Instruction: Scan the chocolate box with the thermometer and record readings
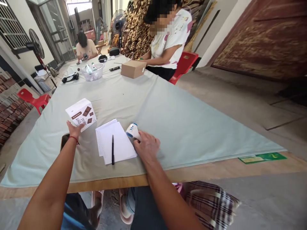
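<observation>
My left hand (75, 130) is at the near edge of a white printed box (82, 111) with chocolate pieces pictured on it, its thumb and fingers spread around that edge. The box sits tilted on the left of the table. My right hand (147, 145) is wrapped around the handle of a white and blue infrared thermometer (132, 130), which points left. Between the hands lie white paper sheets (122, 137), with a black pen (113, 150) across them. Beside my left wrist is a dark phone (64, 140), partly hidden by my arm.
A greenish cloth (177, 124) covers the table. Farther back stand a cardboard box (133, 69) and a clear plastic basket (93, 75) with bottles. One person (168, 41) sits at the right side, another (86, 48) at the far end. A green card (262, 157) lies on the near right edge.
</observation>
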`<state>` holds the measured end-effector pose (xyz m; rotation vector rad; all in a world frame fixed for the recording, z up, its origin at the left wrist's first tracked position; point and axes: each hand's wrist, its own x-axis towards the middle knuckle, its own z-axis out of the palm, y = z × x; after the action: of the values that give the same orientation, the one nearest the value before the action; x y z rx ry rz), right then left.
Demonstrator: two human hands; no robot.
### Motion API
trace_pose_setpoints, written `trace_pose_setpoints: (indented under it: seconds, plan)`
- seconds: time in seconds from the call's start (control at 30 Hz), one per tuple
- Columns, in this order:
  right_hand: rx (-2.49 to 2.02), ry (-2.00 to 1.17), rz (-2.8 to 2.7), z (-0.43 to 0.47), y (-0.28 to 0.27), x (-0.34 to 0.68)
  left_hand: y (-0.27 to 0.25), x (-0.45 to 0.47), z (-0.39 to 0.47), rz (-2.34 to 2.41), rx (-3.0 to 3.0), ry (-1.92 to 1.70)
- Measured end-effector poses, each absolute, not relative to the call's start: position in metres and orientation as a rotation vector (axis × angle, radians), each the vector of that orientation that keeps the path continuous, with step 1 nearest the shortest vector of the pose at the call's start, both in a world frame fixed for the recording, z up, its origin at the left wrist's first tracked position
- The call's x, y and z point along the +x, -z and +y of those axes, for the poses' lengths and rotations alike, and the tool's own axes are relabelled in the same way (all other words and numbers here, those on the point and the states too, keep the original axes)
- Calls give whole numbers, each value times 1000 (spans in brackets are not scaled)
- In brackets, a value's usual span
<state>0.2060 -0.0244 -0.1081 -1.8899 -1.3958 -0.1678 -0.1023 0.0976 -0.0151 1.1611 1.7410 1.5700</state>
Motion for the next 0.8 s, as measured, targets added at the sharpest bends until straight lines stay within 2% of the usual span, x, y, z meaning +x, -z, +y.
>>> trace_pose_setpoints:
  seconds: [0.2, 0.4, 0.6, 0.8]
  plan:
    - [-1811, 176, -1349, -17, 105, 202, 7, -104, 114, 1673, 1267, -1571]
    - [-1548, 133, -1214, -13, 97, 198, 7, -108, 86, 1399, 1400, -1795]
    - [-1290, -382, -941, -28, 74, 180, 40, -93, 30, 1283, 1147, -1959]
    - [-1146, -1076, -981, -76, 31, 120, 68, -88, 8, 1415, 1171, -1719]
